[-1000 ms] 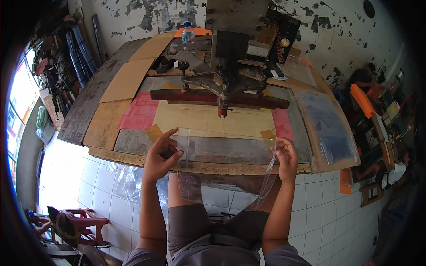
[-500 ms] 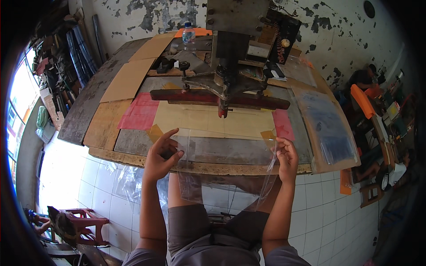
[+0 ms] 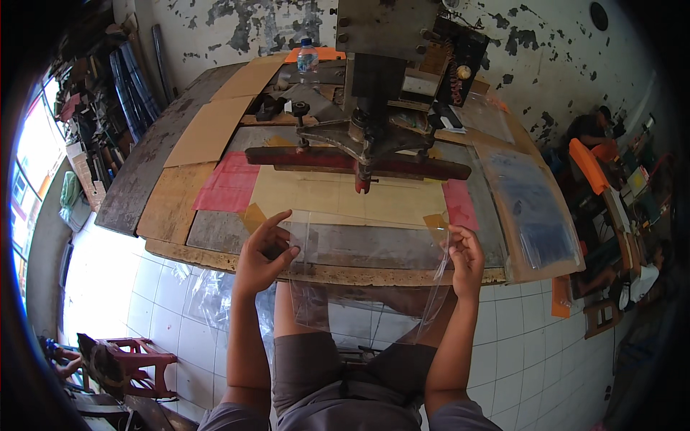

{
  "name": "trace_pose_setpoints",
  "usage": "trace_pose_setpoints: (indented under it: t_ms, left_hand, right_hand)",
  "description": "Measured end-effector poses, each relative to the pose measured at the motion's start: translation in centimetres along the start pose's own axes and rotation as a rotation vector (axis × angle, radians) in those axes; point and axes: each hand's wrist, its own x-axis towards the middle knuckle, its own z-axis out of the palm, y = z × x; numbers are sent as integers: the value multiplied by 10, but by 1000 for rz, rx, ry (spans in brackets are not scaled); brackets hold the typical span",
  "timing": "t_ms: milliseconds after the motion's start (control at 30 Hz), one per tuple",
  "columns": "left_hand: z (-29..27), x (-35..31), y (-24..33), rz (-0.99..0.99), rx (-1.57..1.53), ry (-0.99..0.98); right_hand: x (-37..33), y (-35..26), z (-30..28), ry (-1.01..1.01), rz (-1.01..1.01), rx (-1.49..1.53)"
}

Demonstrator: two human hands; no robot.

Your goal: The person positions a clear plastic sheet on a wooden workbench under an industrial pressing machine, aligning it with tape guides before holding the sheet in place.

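A clear plastic sheet (image 3: 370, 273) hangs between my two hands, its lower part drooping over the table's front edge above my lap. Fine folds run down both of its sides. My left hand (image 3: 264, 253) grips the left side, with the forefinger stretched up and the thumb bent inward. At the right side, my right hand (image 3: 467, 260) pinches the sheet near its upper corner. Just beyond them lies a pale yellow sheet (image 3: 345, 192) on the worktable, with pink pieces (image 3: 227, 181) at its ends. Over it stands a press head with a long red-brown bar (image 3: 424, 167).
Stacked clear plastic sheets (image 3: 535, 208) lie on the table's right side, cardboard (image 3: 208, 129) on its left. A water bottle (image 3: 307, 57) stands at the back. Loose clear plastic (image 3: 215, 298) and a red stool (image 3: 144, 365) are on the floor at left. Another person (image 3: 593, 129) sits far right.
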Motion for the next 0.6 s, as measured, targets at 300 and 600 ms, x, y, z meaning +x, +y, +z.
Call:
trace_pose_setpoints:
  t_ms: [300, 600]
  left_hand:
    - [1, 0, -1, 15, -31, 22]
    - [0, 0, 4, 1, -12, 0]
  right_hand:
    - [1, 1, 0, -1, -7, -21]
    - [1, 2, -2, -14, -8, -16]
